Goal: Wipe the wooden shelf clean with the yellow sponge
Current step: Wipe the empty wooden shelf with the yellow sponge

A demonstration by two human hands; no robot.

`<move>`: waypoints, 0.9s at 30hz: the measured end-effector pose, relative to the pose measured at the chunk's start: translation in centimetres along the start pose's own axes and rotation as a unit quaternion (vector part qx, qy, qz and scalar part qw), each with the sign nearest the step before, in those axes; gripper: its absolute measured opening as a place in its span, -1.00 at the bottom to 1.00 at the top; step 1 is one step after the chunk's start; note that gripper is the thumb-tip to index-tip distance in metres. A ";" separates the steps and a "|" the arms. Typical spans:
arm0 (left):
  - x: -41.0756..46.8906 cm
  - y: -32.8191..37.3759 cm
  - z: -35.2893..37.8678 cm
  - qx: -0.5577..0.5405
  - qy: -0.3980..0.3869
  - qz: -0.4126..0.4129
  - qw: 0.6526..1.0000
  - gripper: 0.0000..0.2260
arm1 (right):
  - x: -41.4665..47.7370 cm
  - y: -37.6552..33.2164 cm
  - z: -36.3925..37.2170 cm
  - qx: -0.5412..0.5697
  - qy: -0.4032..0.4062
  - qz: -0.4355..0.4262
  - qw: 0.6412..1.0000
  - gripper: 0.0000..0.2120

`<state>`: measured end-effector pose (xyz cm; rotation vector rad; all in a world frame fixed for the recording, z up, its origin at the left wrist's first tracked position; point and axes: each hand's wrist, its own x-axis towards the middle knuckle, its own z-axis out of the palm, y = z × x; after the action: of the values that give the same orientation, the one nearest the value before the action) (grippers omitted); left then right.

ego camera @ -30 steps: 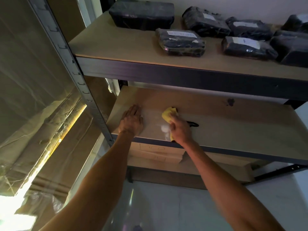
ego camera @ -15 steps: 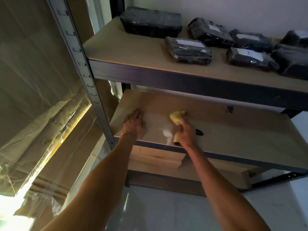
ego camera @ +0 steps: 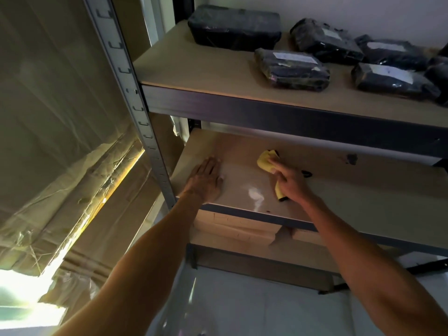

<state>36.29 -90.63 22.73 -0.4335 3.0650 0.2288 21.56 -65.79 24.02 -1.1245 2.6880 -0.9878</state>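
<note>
right hand (ego camera: 292, 181) pressing yellow sponge (ego camera: 265, 162), fingers extended

The shelf (ego camera: 363, 190) serves as landmark. On its left front part lies the left hand (ego camera: 206, 181), flat. To the right of that hand, also on the shelf, the right hand (ego camera: 292, 183) presses on the sponge (ego camera: 265, 162), whose far end sticks out behind the fingers. Above the shelf sits an upper board (ego camera: 206, 66) carrying wrapped parcels (ego camera: 292, 69). Left of the shelf stands an upright post (ego camera: 135, 105).
</note>
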 end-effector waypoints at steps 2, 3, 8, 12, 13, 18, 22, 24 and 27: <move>-0.2 0.0 0.1 -0.002 0.014 0.002 1.000 -0.44 | 1.0 0.3 0.1 -0.012 -0.002 0.014 1.000 -0.59; -0.2 0.1 0.1 -0.006 0.021 0.002 1.000 -0.44 | 1.1 -0.2 0.5 -0.011 -0.007 -0.004 1.000 -0.60; -1.8 0.7 -0.9 -0.051 0.092 -0.004 0.994 -0.55 | -2.2 -4.2 2.6 0.028 -0.079 -0.090 0.992 -0.62; -3.9 1.4 -1.3 -0.067 0.105 -0.060 0.990 -0.63 | -2.0 -3.4 1.3 0.025 -0.049 -0.051 0.997 -0.62; -4.3 1.3 -1.0 -0.071 0.107 -0.053 0.990 -0.60 | -1.5 -2.6 0.8 0.019 -0.035 -0.030 0.999 -0.62; -4.3 1.1 -0.3 -0.056 0.118 -0.029 0.991 -0.55 | -2.0 -2.7 2.3 -0.020 -0.008 -0.044 0.999 -0.62; -3.9 0.6 0.2 -0.053 0.104 -0.025 0.993 -0.54 | -3.8 -4.6 2.6 0.005 -0.078 -0.102 0.992 -0.60; -3.8 0.6 0.2 -0.051 0.102 -0.024 0.993 -0.54 | -2.3 -3.2 1.6 0.010 -0.037 -0.061 0.997 -0.61; -3.5 0.5 0.3 -0.039 0.099 -0.021 0.994 -0.53 | -0.2 -1.1 0.8 -0.007 -0.007 -0.006 1.000 -0.62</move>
<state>39.47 -89.13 22.76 -0.5553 3.2443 0.3255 22.60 -66.72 23.98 -1.1481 2.6834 -0.9613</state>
